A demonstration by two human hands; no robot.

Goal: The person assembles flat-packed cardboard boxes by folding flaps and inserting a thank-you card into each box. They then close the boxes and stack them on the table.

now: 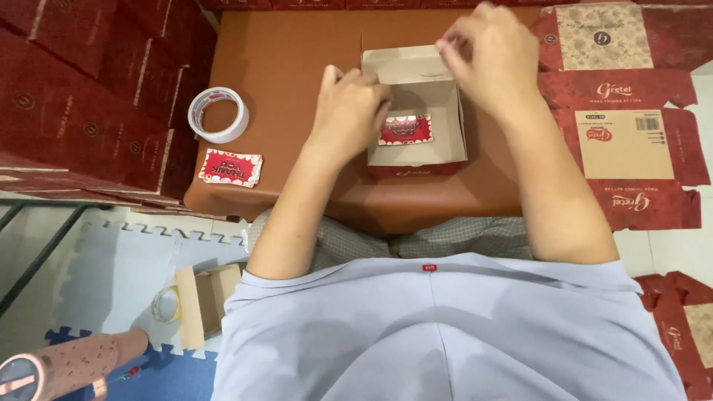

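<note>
Cardboard box (413,111) open on bench (282,67), red card (405,129) inside. Our left hand (349,111) curled on its left wall, right hand (490,56) pinching back flap. We judge: folding stage; flap needs tucking.

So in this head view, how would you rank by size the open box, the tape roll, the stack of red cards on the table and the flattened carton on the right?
1. Flattened carton
2. Open box
3. Tape roll and stack of red cards: they look too alike to rank.

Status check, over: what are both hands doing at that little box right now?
Left hand on the open cardboard box's left wall. Right hand pinching its back flap. Red card lying inside. Tape roll off to the side, nothing blocking.
</note>
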